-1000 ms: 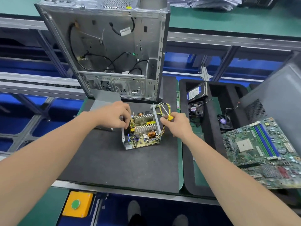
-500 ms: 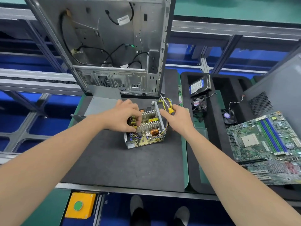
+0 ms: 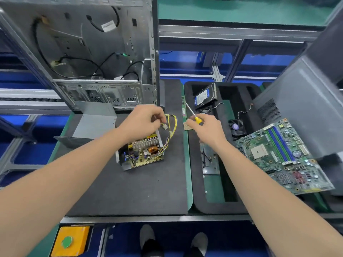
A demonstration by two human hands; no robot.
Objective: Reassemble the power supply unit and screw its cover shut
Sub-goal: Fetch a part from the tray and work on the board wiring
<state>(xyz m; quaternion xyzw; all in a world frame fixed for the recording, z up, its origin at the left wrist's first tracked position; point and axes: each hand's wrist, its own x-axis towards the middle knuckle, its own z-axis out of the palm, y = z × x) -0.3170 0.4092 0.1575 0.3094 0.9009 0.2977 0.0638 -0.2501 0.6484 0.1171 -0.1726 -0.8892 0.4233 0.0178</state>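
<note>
Right hand (image 3: 207,128), gripping screwdriver (image 3: 197,119), drew away from power supply unit (image 3: 143,153); left hand (image 3: 143,119) pinched wires (image 3: 171,125); stray wires could jam under cover (image 3: 94,123).

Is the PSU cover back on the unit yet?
No, the power supply unit lies open on the black mat with its circuit board exposed, and the grey metal cover sits apart to its left.

A green bench (image 3: 187,173) carries a dark mat (image 3: 120,191) on the left and a black foam tray (image 3: 199,206) just beside it on the right. On the mat stand the power supply unit (image 3: 143,154) at centre, a grey cover (image 3: 92,125) far left, and a computer case (image 3: 89,52) upright at the far edge. Between mat and tray lies what may be a memory stick (image 3: 183,106).
</note>
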